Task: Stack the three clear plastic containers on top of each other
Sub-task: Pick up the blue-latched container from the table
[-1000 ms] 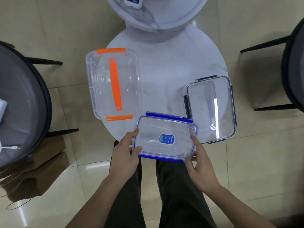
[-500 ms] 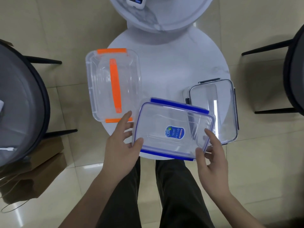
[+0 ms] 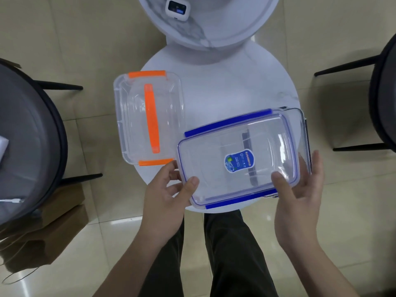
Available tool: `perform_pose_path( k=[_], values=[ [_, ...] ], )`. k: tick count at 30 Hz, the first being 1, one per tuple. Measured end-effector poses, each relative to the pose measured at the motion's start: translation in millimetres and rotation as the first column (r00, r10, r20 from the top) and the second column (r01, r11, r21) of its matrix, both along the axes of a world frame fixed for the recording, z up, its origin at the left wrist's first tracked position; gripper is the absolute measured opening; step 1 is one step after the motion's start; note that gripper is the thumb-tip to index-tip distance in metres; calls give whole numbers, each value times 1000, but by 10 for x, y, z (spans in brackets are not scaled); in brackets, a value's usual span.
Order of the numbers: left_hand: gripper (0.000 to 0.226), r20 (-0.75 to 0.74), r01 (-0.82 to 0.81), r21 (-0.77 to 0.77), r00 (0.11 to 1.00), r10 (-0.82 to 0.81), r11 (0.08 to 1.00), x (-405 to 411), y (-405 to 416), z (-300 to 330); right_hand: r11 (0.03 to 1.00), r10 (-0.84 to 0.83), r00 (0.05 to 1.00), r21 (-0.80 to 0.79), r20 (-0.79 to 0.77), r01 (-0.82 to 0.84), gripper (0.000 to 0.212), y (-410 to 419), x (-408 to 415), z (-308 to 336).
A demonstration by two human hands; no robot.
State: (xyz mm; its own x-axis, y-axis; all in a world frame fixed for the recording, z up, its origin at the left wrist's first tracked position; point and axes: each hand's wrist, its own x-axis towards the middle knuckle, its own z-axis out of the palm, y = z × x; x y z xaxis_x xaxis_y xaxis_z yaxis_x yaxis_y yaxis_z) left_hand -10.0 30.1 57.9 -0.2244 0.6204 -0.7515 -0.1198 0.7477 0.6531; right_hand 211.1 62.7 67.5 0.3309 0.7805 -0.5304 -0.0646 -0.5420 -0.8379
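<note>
I hold the blue-clipped clear container (image 3: 236, 157) in the air between both hands, tilted slightly. My left hand (image 3: 165, 202) grips its near left corner, thumb on the lid. My right hand (image 3: 300, 202) holds its near right corner. The container hangs over the black-clipped clear container (image 3: 305, 133), which rests at the table's right and shows mostly through the blue one. The orange-handled clear container (image 3: 147, 118) sits at the left of the round white table (image 3: 225, 86), overhanging its edge.
A second, higher white round table (image 3: 214, 24) with a small white device (image 3: 176, 7) stands at the back. Dark chairs flank the table, one at left (image 3: 32, 136) and one at right (image 3: 383, 99). A brown paper bag (image 3: 42, 228) lies on the floor at the left. My legs are below the table.
Both hands lifted the blue-clipped container off the table's near edge and carried it right, over the black-clipped container. The other two containers stayed put.
</note>
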Motion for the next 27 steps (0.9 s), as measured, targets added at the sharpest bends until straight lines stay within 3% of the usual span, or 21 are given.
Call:
perform_pose_path(
  k=[2,6,9,13,17,22,27],
  values=[
    [50,22,-74,-2,997,74,997,99,-73,5,997,-59,994,-49,-96,54,86,-17,-100,-20],
    [58,109,-225,-39,967,228,974,334,-178,79,990,-59,951,-137,-303,18,70,-165,-471,-69],
    [61,156,-309,-66,936,316,949,436,-212,93,975,-117,952,-217,-284,55,63,-261,-641,-90],
    [72,108,-230,-92,965,239,969,398,-211,55,975,-139,954,-204,-267,85,63,-201,-599,-74],
    [88,85,-199,-33,976,202,979,249,-121,40,980,-130,951,-184,-281,80,42,-133,-504,-37],
    [69,227,-95,41,970,84,995,92,-19,21,984,-79,970,-172,-228,40,25,-141,-401,-12],
    [62,141,-49,104,989,34,993,189,-101,-7,989,-10,982,-148,-188,-18,25,-181,-374,-45]
  ],
)
